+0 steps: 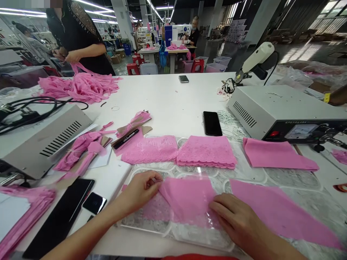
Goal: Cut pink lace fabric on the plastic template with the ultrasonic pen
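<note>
Pink sheer fabric piece (187, 196) low in the middle of the white table (168, 101), laid flat on a clear plastic template (189, 236) just short of the near edge. Left hand (138, 193) at the piece's left corner, with thumb and fingertips closed on that corner in a pinch. Right hand (238, 220) on the lower right edge, palm down, fingers stretched out flat and pressing, nothing gripped. Larger pink panel (279, 213) just right of the right hand, also on the plastic. Behind the hands, a row of three stacks: two lace stacks (150, 150) (206, 151) side by side and touching, then a plain pink stack (276, 155) further right, apart from them. Black phone (212, 123) beyond the lace, beside a grey control box (284, 112); cream handheld tool (257, 57) resting above that box. Second grey box (40, 141) at far left, black marker (126, 139) on pink scraps near it. Far left corner of the table — heap of pink strips (78, 86), another person's hands (72, 56) in it.
</note>
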